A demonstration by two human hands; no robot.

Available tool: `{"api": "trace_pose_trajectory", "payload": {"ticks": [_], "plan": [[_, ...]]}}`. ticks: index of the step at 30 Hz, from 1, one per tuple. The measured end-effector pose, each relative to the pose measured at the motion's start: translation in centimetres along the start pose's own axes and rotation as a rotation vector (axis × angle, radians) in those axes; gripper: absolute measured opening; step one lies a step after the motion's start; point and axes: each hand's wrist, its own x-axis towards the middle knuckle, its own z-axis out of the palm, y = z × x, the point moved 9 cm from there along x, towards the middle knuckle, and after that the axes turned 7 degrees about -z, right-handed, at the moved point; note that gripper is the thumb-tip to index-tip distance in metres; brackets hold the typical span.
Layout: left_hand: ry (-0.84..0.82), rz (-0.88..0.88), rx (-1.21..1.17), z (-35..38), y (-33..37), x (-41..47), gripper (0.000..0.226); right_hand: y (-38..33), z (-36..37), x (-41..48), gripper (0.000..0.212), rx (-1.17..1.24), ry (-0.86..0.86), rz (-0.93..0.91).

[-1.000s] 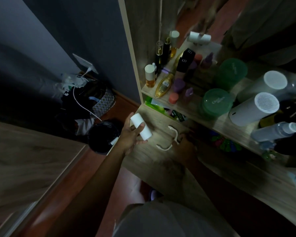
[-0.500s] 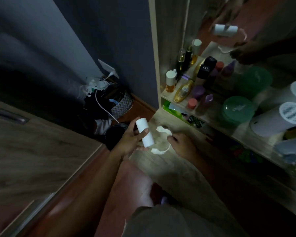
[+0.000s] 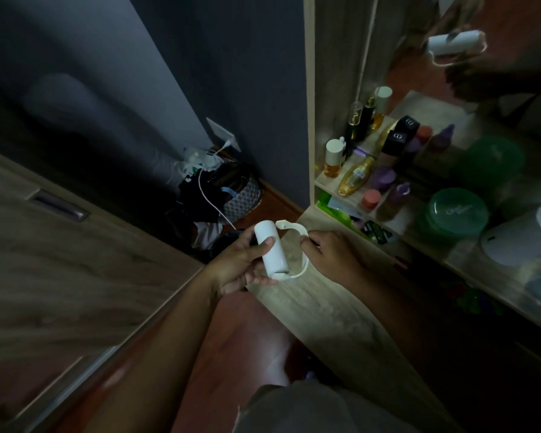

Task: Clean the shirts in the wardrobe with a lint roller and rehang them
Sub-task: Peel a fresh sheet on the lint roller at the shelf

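Hovering above a dim wooden countertop (image 3: 325, 307), left hand (image 3: 238, 267) grasps the lint roll (image 3: 270, 253), right hand (image 3: 331, 254) pinches its frame (image 3: 289, 225).

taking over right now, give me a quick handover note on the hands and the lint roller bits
Left hand: grips the white lint roll.
Right hand: pinches the curved white handle, which arcs beside the roll, over the wooden dresser top.
Done: both roller parts are in hand.
Unclear: whether the roll is seated in the handle.
Left: finish fitting it if needed, then roll and rehang the shirts, none of which are in view.
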Motion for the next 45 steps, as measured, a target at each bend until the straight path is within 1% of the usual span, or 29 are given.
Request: {"api": "trace_pose_trajectory", "payload": {"ticks": [7, 10, 17, 22, 24, 26, 28, 31, 33, 36, 40, 45], "plan": [[-0.025, -0.003, 0.01, 0.9, 0.0, -0.4, 0.047, -0.8, -1.0, -0.3, 0.042, -0.085, 0.003, -0.014], [-0.069, -0.014, 0.039, 1.7, 0.2, -0.9, 0.046, -1.3, -1.4, -0.4, 0.041, -0.081, 0.025, -0.03], [-0.094, -0.045, 0.114, 2.8, -0.6, -1.5, 0.052, -1.0, -1.1, -0.3, 0.043, -0.028, -0.042, -0.028], [-0.093, -0.057, 0.153, 3.6, -0.9, -1.8, 0.055, -1.7, -1.3, -0.1, 0.041, -0.058, -0.055, -0.061], [-0.062, -0.022, 0.186, 3.8, -1.0, -1.9, 0.052, -1.9, -1.5, -0.2, 0.041, -0.072, -0.059, -0.073], [-0.025, 0.042, 0.255, 3.9, -0.8, -1.9, 0.055, -2.2, -1.6, -0.2, 0.037, -0.072, -0.067, -0.098], [0.005, 0.109, 0.326, 4.1, -0.2, -1.9, 0.063, -2.3, -2.1, -0.2, 0.036, -0.063, -0.053, -0.115], [0.056, 0.16, 0.431, 4.3, 0.8, -2.0, 0.08, -2.6, -2.8, -0.1, 0.035, -0.071, -0.047, -0.144], [0.082, 0.197, 0.509, 4.3, 1.5, -2.1, 0.086, -2.8, -2.9, -0.1, 0.035, -0.068, -0.054, -0.143], [0.087, 0.214, 0.574, 4.5, 1.9, -2.1, 0.092, -2.6, -3.2, -0.1, 0.038, -0.021, -0.006, -0.139], [0.063, 0.221, 0.621, 4.7, 2.3, -2.0, 0.094, -2.8, -3.8, -0.2, 0.037, -0.022, 0.058, -0.166], [0.06, 0.25, 0.627, 4.4, 3.1, -2.1, 0.089, -3.1, -4.5, -0.1, 0.035, -0.044, 0.123, -0.183]]}}
